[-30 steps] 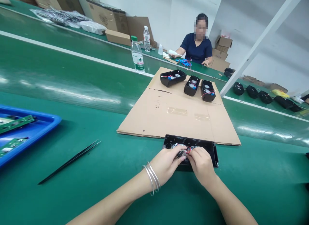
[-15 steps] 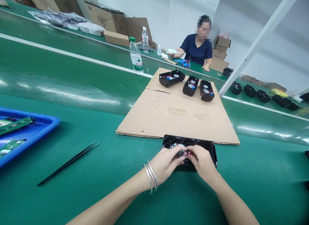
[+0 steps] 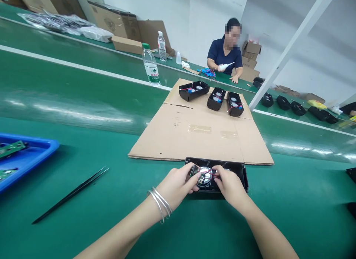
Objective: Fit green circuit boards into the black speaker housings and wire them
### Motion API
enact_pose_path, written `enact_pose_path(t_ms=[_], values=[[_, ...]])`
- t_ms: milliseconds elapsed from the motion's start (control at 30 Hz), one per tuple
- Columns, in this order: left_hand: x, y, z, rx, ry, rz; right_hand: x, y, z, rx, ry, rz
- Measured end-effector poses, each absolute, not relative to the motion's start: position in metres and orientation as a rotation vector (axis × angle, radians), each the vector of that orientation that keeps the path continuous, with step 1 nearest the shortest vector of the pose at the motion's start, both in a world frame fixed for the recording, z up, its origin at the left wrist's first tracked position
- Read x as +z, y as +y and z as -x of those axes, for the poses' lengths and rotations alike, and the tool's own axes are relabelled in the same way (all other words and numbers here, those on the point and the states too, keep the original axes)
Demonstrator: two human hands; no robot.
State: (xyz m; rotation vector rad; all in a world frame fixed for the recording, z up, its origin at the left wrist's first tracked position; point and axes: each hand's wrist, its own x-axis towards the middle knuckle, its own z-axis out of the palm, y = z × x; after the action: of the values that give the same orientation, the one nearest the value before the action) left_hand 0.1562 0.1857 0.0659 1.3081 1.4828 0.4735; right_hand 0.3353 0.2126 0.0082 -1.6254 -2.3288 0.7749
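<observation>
A black housing (image 3: 214, 163) lies on the green table at the near edge of the cardboard sheet (image 3: 194, 144). Inside it a round silver speaker (image 3: 205, 177) shows between my hands. My left hand (image 3: 183, 181) is closed on a small dark part (image 3: 194, 170) at the housing's left end; the part's details are too small to tell. Red and dark wires (image 3: 211, 172) run from there over the speaker. My right hand (image 3: 230, 184) pinches these wires right of the speaker, its fingers over the housing.
Black tweezers (image 3: 71, 194) lie on the left, near a blue tray (image 3: 41, 149) with green circuit boards. Three black housings (image 3: 216, 99) stand on the cardboard's far end. A bottle (image 3: 151, 69) stands beyond it. Across the table sits a person (image 3: 225, 53) holding a white tool.
My left hand has moved left with the small part, away from my right hand, uncovering the speaker and wires. The person across has turned and moved the white tool. The view has shifted slightly.
</observation>
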Motion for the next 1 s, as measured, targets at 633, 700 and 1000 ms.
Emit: enact_pose_path(t_ms=[633, 700, 1000], values=[[0.033, 0.184, -0.176, 0.829, 1.348, -1.082, 0.004, 0.203, -0.329, 0.086, -2.255, 0.909], [0.032, 0.184, -0.176, 0.826, 1.350, -1.094, 0.004, 0.203, -0.329, 0.031, -2.268, 0.910], [0.026, 0.181, -0.175, 0.647, 1.474, -1.559, 0.005, 0.203, -0.333, -0.130, -2.366, 0.894]])
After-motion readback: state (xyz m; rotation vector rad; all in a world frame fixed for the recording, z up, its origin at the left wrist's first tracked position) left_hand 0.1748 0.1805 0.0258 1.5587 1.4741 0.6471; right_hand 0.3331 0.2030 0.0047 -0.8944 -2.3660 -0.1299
